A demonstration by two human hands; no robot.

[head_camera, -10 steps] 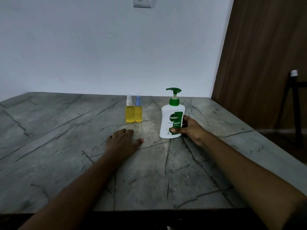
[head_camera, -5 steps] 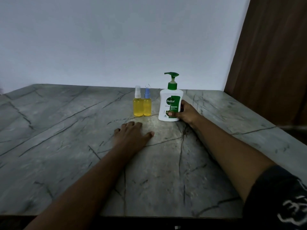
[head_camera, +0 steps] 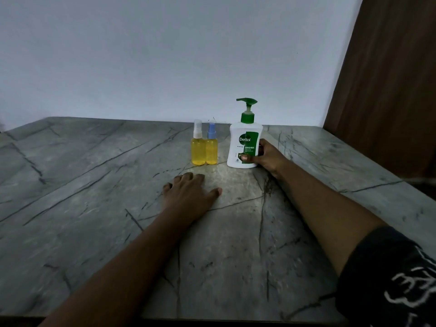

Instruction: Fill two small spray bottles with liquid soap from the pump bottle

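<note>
A white Dettol pump bottle (head_camera: 243, 142) with a green pump head stands upright on the grey marble table (head_camera: 94, 208). My right hand (head_camera: 269, 159) grips its lower right side, thumb across the label. Just left of it stand two small spray bottles holding yellow liquid, side by side and touching: one with a white cap (head_camera: 197, 147), one with a blue cap (head_camera: 211, 148). My left hand (head_camera: 191, 194) rests flat on the table, a little in front of the two spray bottles, fingers spread and holding nothing.
A pale wall runs behind the table's far edge. A brown wooden panel (head_camera: 389, 79) rises at the right. The table's front edge (head_camera: 212, 319) lies close to my body, and its right edge slants off toward the panel.
My right hand has slid the pump bottle away from me, up beside the two spray bottles. The left hand has stayed flat on the table. The view has shifted left and down.
</note>
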